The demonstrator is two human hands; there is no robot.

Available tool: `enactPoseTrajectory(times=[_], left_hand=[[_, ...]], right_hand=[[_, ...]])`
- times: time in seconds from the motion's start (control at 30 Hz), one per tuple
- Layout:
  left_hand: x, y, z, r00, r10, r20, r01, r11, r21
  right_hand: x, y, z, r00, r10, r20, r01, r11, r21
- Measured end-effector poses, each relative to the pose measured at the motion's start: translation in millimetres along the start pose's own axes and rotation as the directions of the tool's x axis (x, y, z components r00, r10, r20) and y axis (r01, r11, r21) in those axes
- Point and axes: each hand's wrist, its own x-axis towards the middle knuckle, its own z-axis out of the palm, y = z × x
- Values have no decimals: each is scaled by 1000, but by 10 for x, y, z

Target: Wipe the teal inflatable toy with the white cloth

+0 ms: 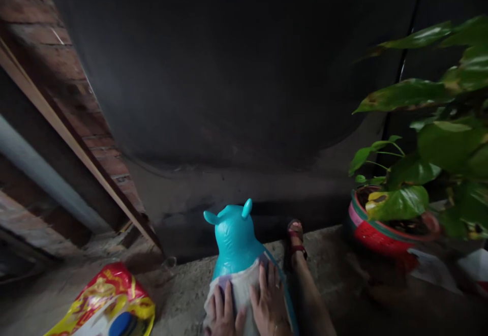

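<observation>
A turquoise inflatable animal toy (236, 237) with two small ears stands at the bottom middle, its head pointing away from me. Over its back lies a pale cloth (241, 285). My left hand (224, 309) rests flat on the cloth's left part, fingers stretched forward and apart. Farther right, my right hand (269, 298) also lies on the cloth with its fingers extended, a ring on one of them. Neither hand is closed around anything. The lower part of the toy is hidden below the frame's edge.
A dark smooth panel (236, 82) stands ahead. To the right is a red pot (385, 239) with a leafy plant (423, 148). A red and yellow bag (110, 295) with a blue cap (122, 324) lies left. A sandalled foot (296, 237) is beside the toy. Brick wall (64, 61) at left.
</observation>
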Motion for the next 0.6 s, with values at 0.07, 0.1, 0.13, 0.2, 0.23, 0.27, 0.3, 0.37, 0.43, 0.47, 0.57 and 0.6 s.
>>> enactPoseTrajectory(times=[0.07, 0.1, 0.13, 0.2, 0.23, 0.27, 0.3, 0.37, 0.43, 0.47, 0.57, 0.6], left_hand=[[147, 90, -68, 998, -37, 58, 39, 999, -22], [207, 121, -98, 996, -50, 72, 51, 998, -23], [253, 143, -122, 995, -57, 81, 59, 998, -20], [300, 156, -156, 995, -58, 87, 61, 998, -27], [301, 147, -163, 995, -50, 84, 54, 997, -46], [290, 130, -163, 996, -38, 81, 43, 996, -72], [267, 104, -155, 997, -28, 69, 34, 995, -99], [191, 33, -123, 999, -12, 33, 16, 992, -126], [71, -58, -86, 1000, 18, 17, -16, 994, -105], [-6, -104, -78, 999, 37, 25, -35, 996, -83], [-302, -223, -142, 983, 104, 149, -101, 995, -27], [-411, -251, -193, 973, 121, 198, -119, 993, -21]], right_hand=[[130, -128, -59, 997, -7, 78, 9, 1000, -25], [213, -176, -112, 995, -15, 99, 19, 999, -31], [288, -214, -168, 993, -17, 114, 21, 999, -39], [371, -266, -247, 991, 1, 131, 7, 998, -58], [372, -280, -257, 990, 14, 139, -5, 998, -66], [347, -285, -240, 989, 28, 143, -18, 997, -73], [300, -280, -196, 990, 41, 138, -30, 997, -78], [158, -228, -36, 995, 58, 85, -51, 995, -89], [-31, -112, 174, 999, 33, -24, -35, 996, -87], [-145, -34, 274, 996, 3, -87, -10, 997, -80], [-578, 227, 451, 971, -90, -224, 88, 996, -17], [-748, 307, 455, 962, -121, -243, 127, 992, 12]])
